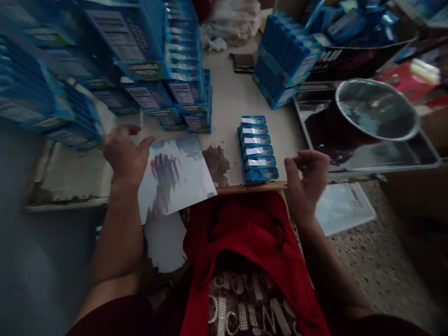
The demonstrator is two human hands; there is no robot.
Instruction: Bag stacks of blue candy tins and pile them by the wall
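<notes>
My left hand (pixel 124 151) hovers at the left over the table, thumb apart from the curled fingers, with nothing seen in it. Beside it lies a shiny silvery-white sheet (pixel 192 172), overhanging the table's front edge and reflecting the hand. A small blue tray of flip-top packs (pixel 258 149) stands in a row at the middle, a white strip on most packs. Just right of that tray, my right hand (pixel 308 179) is raised, fingers bent and thumb apart, holding nothing I can see. The packs' print is too blurred to read.
Stacked blue display boxes (pixel 143 42) rise at the left and back. Another blue stack (pixel 283 60) stands at the back right, near a dark flat object (pixel 244 63). A metal bowl (pixel 378 109) with small pale-blue pieces sits on a metal tray (pixel 392 161).
</notes>
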